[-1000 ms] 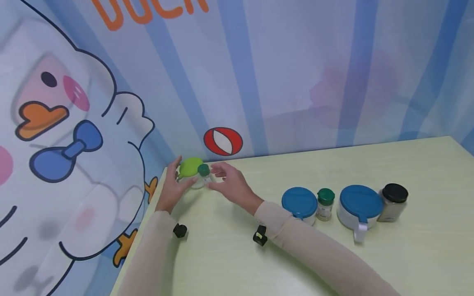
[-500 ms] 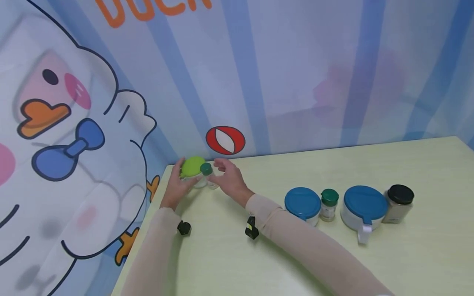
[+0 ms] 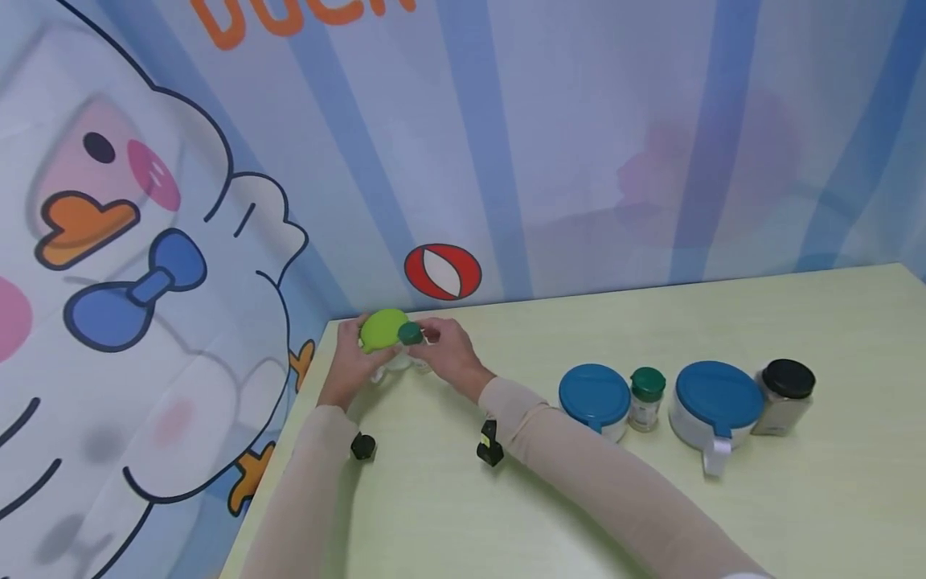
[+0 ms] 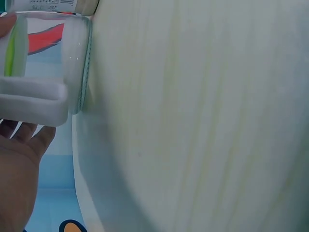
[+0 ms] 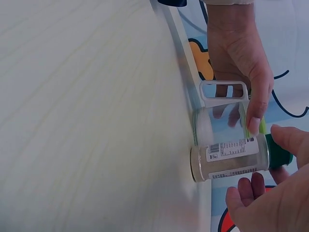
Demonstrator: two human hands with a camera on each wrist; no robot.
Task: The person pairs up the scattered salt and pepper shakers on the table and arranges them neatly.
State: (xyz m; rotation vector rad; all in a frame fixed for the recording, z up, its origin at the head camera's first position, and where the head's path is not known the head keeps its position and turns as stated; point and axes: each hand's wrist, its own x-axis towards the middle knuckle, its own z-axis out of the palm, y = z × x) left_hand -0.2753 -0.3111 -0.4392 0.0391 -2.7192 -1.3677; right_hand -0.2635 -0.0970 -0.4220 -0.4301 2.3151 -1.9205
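At the table's far left corner, my left hand (image 3: 350, 362) grips a clear seasoning jar (image 5: 205, 128) with a lime-green lid (image 3: 383, 330) and a whitish handle (image 4: 34, 99). Its fingers reach round the far side and the thumb lies across the front. Right beside that jar stands a small spice bottle (image 5: 231, 157) with a label and a dark green cap (image 3: 410, 333). My right hand (image 3: 450, 354) pinches this cap between thumb and fingers. From the head view, the hands hide most of both bodies.
To the right stand two white pots with blue lids (image 3: 595, 396) (image 3: 719, 394), another green-capped spice bottle (image 3: 646, 398) between them, and a black-lidded jar (image 3: 784, 396). A printed duck backdrop (image 3: 564, 145) rises along the table's back and left edges.
My right hand has closed in from beside the spice bottle and now holds its cap. The lime-lidded jar has shifted slightly right and its lid looks more tilted.
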